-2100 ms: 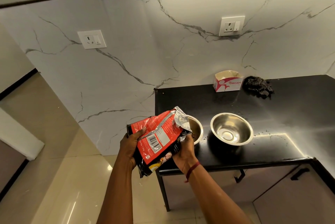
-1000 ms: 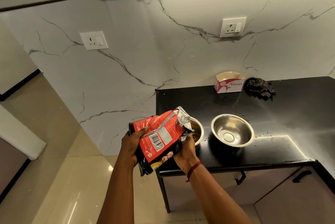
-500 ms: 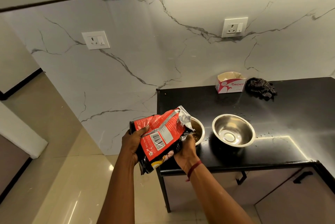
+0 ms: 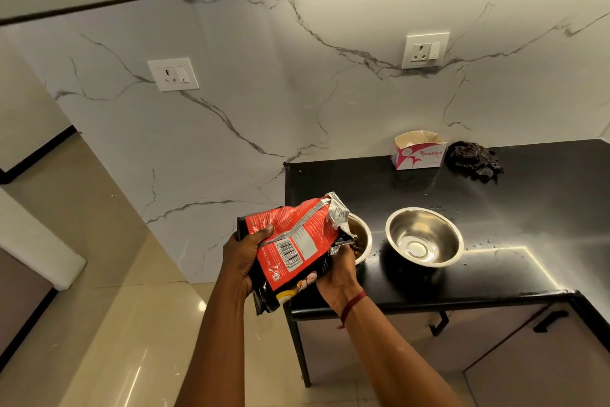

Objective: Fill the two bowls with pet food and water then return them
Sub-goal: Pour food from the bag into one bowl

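A red and black pet food bag is tilted with its torn silver mouth over the left steel bowl, where brown kibble shows inside. My left hand grips the bag's lower left side. My right hand holds it from underneath near the mouth. The bag hides most of that bowl. A second steel bowl stands just to the right on the black counter; it holds no kibble, and I cannot tell whether it holds water.
At the back of the counter sit an open red and white carton and a crumpled dark cloth. Small droplets or crumbs speckle the counter near the bowls. Cabinet doors with black handles lie below. Tiled floor spreads to the left.
The bag stays tilted over the left bowl in both hands; kibble now shows at its mouth. The view has drifted slightly.
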